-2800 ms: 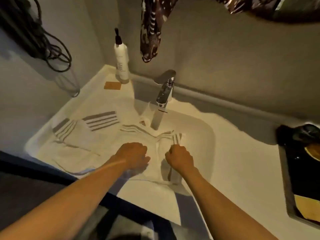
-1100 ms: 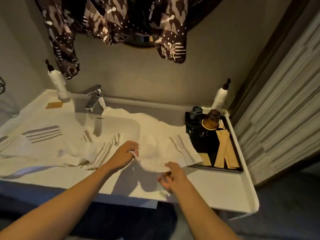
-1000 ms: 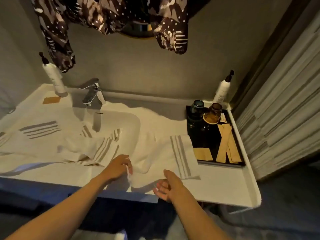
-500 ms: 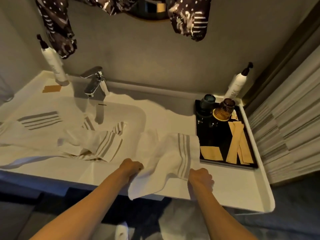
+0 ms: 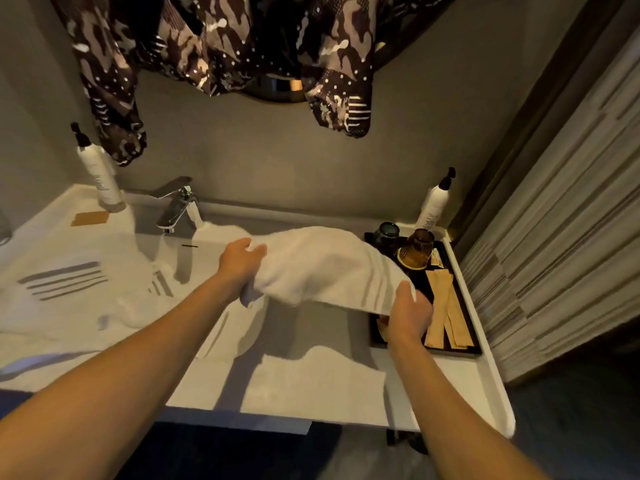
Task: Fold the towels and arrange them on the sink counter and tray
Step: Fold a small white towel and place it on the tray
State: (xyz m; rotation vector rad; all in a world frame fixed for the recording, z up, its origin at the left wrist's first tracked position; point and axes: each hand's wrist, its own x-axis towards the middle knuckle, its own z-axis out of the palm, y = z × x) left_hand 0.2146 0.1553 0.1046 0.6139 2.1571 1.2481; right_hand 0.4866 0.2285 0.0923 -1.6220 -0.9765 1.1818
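While it spans both, left hand (image 5: 239,261) and right hand (image 5: 408,311) grip the lifted towel (image 5: 318,268).

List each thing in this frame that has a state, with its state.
Small towel: lifted off the counter, stretched between both hands.
Left hand: grips its left end.
Right hand: grips its right edge.
Other towels: unfolded, rumpled by the basin.
Faucet: no water visible.
Amber glass: upside down on tray.
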